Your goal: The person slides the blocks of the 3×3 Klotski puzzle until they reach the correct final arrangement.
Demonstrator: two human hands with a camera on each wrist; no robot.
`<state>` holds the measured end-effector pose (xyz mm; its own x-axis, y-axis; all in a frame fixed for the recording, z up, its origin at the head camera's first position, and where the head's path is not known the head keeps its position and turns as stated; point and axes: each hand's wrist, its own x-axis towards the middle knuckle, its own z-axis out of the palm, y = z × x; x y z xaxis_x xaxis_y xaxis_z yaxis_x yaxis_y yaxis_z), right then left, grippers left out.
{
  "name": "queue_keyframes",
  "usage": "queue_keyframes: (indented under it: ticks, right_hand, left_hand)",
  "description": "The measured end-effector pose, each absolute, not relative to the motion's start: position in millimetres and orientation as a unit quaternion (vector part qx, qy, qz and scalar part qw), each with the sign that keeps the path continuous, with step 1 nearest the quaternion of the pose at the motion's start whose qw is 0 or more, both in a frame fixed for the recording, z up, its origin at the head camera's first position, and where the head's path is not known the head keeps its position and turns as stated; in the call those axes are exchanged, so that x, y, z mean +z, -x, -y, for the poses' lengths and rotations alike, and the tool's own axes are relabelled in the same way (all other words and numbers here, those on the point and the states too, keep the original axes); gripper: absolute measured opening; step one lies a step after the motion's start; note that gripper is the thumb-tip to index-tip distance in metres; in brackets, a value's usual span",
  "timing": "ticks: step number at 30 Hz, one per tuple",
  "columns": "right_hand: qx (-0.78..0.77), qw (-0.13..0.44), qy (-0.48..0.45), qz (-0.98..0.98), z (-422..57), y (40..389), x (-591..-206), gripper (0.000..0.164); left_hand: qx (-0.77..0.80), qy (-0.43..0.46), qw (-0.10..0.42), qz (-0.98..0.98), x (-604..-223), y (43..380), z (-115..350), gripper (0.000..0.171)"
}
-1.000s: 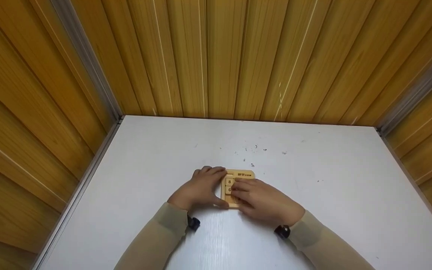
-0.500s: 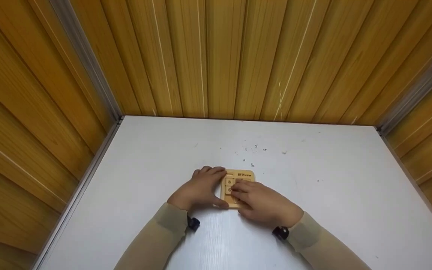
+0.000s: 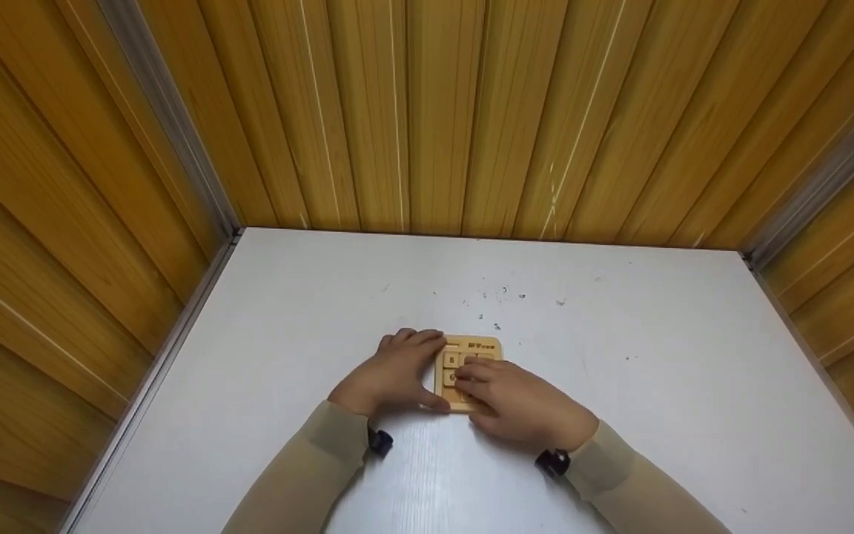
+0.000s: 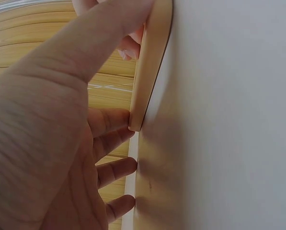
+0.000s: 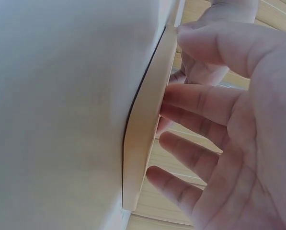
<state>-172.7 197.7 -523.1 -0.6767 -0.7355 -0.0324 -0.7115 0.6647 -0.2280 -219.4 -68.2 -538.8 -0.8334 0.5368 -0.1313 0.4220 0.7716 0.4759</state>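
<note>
A wooden sliding number puzzle [image 3: 475, 345] lies flat on the white table in the head view. Tiles marked 8 [image 3: 451, 360] and 6 [image 3: 451, 377] show at its left. My left hand [image 3: 390, 374] grips the board's left side, the thumb at the near edge and the index finger at the far edge. My right hand [image 3: 520, 397] lies over the right part, its fairly straight fingertips touching the tiles and covering several of them. In the right wrist view the thumb [image 5: 200, 43] meets the board's rim [image 5: 145, 129].
The white table [image 3: 308, 297] bears small dark specks [image 3: 501, 297] beyond the puzzle. Yellow wood-patterned panels [image 3: 434, 119] stand behind and at both sides, with metal strips at the corners.
My right fingers have shifted slightly toward me, uncovering more of the upper tile row. The left hand keeps its hold on the board.
</note>
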Motion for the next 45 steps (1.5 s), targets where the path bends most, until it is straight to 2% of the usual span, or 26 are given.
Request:
queue_keyframes:
  ticks: [34, 45]
  right_hand:
    - [-0.105, 0.021, 0.431, -0.896, -197.6, 173.8, -525.0, 0.041]
    - [-0.115, 0.0, 0.441, -0.89, -194.9, 172.5, -524.4, 0.033]
  left_hand:
    - [0.213, -0.259, 0.136, -0.932, -540.1, 221.8, 68.1, 0.121]
    - [0.2, -0.265, 0.132, -0.934, -539.9, 223.5, 67.8, 0.121]
